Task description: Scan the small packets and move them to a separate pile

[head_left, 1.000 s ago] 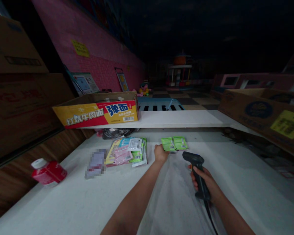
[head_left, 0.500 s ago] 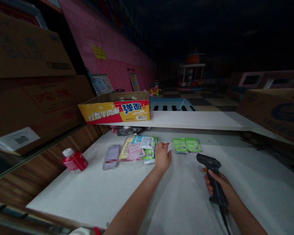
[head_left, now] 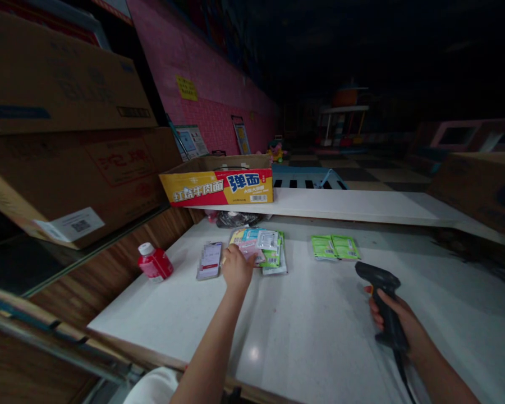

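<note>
My left hand (head_left: 237,268) rests on the near left edge of a pile of small colourful packets (head_left: 264,249) on the white counter (head_left: 320,325); whether it grips one I cannot tell. My right hand (head_left: 398,321) holds a black barcode scanner (head_left: 382,300) by its handle, its head pointing away over the counter and its cable trailing back along my arm. Two green packets (head_left: 335,247) lie side by side beyond the scanner, apart from both hands. A phone (head_left: 210,260) lies flat just left of my left hand.
A red bottle with a white cap (head_left: 154,262) lies at the counter's left. A yellow and red noodle carton (head_left: 221,183) sits on the raised white shelf (head_left: 353,205), with a dark bag (head_left: 238,218) under it. Large cardboard boxes (head_left: 67,140) stand at left and one at far right (head_left: 483,191).
My left hand left the green packets and moved left onto the pile of colourful packets. The view swung left. My right hand kept hold of the scanner.
</note>
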`<state>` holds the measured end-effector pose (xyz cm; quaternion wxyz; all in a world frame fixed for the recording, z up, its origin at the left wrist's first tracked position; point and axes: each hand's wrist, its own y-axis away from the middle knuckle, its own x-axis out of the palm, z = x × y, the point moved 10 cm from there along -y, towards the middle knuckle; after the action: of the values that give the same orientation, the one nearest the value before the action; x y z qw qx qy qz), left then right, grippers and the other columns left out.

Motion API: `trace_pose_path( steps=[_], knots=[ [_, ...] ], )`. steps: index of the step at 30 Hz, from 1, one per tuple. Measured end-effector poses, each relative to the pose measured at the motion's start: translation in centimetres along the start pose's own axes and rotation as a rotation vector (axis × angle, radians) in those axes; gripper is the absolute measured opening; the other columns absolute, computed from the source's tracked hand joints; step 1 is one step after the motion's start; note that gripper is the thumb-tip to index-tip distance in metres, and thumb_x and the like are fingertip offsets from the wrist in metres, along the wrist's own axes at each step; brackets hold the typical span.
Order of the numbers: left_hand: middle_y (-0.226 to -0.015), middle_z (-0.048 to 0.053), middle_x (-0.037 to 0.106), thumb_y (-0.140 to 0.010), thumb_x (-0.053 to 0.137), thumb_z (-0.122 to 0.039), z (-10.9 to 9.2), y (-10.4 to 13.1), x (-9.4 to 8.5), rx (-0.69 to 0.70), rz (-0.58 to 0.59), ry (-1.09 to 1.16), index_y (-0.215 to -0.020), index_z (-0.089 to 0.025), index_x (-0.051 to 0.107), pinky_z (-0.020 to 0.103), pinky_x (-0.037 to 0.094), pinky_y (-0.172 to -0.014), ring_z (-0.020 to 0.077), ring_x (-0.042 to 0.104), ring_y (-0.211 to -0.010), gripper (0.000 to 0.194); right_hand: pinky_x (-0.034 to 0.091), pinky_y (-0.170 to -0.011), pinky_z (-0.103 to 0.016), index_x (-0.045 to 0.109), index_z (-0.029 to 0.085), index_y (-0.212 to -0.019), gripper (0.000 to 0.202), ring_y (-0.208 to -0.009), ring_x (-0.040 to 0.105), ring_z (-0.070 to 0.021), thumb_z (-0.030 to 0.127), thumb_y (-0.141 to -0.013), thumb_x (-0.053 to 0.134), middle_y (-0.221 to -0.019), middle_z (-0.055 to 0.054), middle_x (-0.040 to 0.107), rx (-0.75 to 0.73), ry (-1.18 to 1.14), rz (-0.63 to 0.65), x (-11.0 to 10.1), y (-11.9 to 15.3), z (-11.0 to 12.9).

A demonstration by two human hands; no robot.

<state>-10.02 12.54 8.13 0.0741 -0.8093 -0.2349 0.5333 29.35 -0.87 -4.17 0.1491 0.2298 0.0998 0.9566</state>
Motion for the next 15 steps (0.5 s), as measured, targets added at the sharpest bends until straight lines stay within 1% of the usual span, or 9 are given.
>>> trace_pose_path(
  steps=[3, 5, 6, 8, 10, 11, 12, 13, 15],
  knots=[
    [-0.106, 0.011, 0.055, -0.069, 0.076, -0.024, 1.1, -0.7, -0.3, -0.047, -0.029, 0.245, -0.106, -0.015, 0.047, 0.033, 0.048, -0.076, 0.0211, 0.061, -0.09, 0.048, 0.039, -0.036, -0.021, 0.064, 0.017, -0.096, 0.039, -0.042, 0.047, -0.0106, 0.046, -0.073, 0.075, -0.057, 0.003, 0.054, -0.013, -0.005, -0.006, -0.2, 0.1, 0.1],
    [-0.094, 0.005, 0.058, -0.063, 0.08, -0.018, 2.9, -0.9, -0.1, -0.162, -0.025, 0.486, -0.103, -0.015, 0.049, 0.032, 0.049, -0.073, 0.0176, 0.061, -0.083, 0.051, 0.039, -0.036, -0.022, 0.064, 0.017, -0.096, 0.04, -0.043, 0.047, -0.0111, 0.046, -0.072, 0.075, -0.057, 0.002, 0.054, -0.016, -0.009, -0.016, -0.3, 0.1, 0.1],
    [-0.087, 0.003, 0.058, -0.061, 0.081, -0.018, 3.9, -0.9, 0.7, -0.253, 0.016, 0.633, -0.1, -0.015, 0.051, 0.03, 0.05, -0.07, 0.0155, 0.061, -0.077, 0.05, 0.039, -0.036, -0.022, 0.064, 0.017, -0.096, 0.041, -0.043, 0.047, -0.0112, 0.046, -0.07, 0.076, -0.057, 0.002, 0.054, -0.013, -0.01, -0.02, -0.4, 0.1, 0.1],
    [-0.073, 0.0, 0.058, -0.059, 0.083, -0.02, 5.3, -0.1, 3.0, -0.443, 0.187, 0.945, -0.092, -0.013, 0.055, 0.025, 0.048, -0.061, 0.0103, 0.057, -0.062, 0.044, 0.039, -0.036, -0.022, 0.064, 0.016, -0.096, 0.043, -0.043, 0.047, -0.0113, 0.046, -0.068, 0.078, -0.057, 0.002, 0.055, -0.01, -0.003, -0.025, -0.3, 0.2, 0.1],
    [-0.065, -0.001, 0.057, -0.056, 0.085, -0.023, 5.3, 1.3, 4.8, -0.547, 0.375, 1.194, -0.081, -0.011, 0.059, 0.021, 0.044, -0.055, 0.0055, 0.05, -0.052, 0.038, 0.04, -0.037, -0.022, 0.064, 0.016, -0.096, 0.044, -0.043, 0.048, -0.0113, 0.047, -0.068, 0.078, -0.057, 0.002, 0.055, -0.013, 0.02, -0.029, -0.1, 0.4, 0.3],
    [-0.063, -0.002, 0.057, -0.053, 0.086, -0.025, 5.0, 1.9, 5.2, -0.553, 0.437, 1.276, -0.076, -0.011, 0.06, 0.019, 0.042, -0.053, 0.0042, 0.048, -0.05, 0.038, 0.04, -0.037, -0.022, 0.064, 0.016, -0.096, 0.044, -0.043, 0.048, -0.0114, 0.047, -0.068, 0.078, -0.057, 0.001, 0.056, -0.015, 0.037, -0.033, 0.2, 0.6, 0.4],
    [-0.062, -0.001, 0.058, -0.05, 0.087, -0.027, 4.7, 2.5, 5.3, -0.537, 0.47, 1.327, -0.072, -0.011, 0.061, 0.018, 0.041, -0.052, 0.0037, 0.047, -0.049, 0.038, 0.04, -0.037, -0.022, 0.064, 0.016, -0.096, 0.043, -0.043, 0.048, -0.0115, 0.046, -0.068, 0.078, -0.057, 0.002, 0.056, -0.013, 0.056, -0.034, 0.5, 0.8, 0.5],
    [-0.062, -0.001, 0.059, -0.048, 0.087, -0.03, 4.4, 2.9, 5.3, -0.507, 0.479, 1.351, -0.072, -0.011, 0.062, 0.018, 0.04, -0.051, 0.0039, 0.047, -0.05, 0.039, 0.04, -0.037, -0.023, 0.064, 0.016, -0.096, 0.043, -0.043, 0.048, -0.0118, 0.046, -0.068, 0.078, -0.057, 0.002, 0.056, -0.009, 0.073, -0.029, 1.0, 1.0, 0.6],
    [-0.065, 0.0, 0.063, -0.049, 0.085, -0.038, 3.7, 3.6, 5.1, -0.409, 0.456, 1.346, -0.075, -0.012, 0.065, 0.018, 0.04, -0.051, 0.0062, 0.051, -0.053, 0.042, 0.039, -0.036, -0.023, 0.063, 0.017, -0.096, 0.044, -0.041, 0.048, -0.0122, 0.047, -0.067, 0.078, -0.056, 0.002, 0.056, 0.001, 0.099, -0.01, 2.5, 1.7, 0.6]
  ],
)
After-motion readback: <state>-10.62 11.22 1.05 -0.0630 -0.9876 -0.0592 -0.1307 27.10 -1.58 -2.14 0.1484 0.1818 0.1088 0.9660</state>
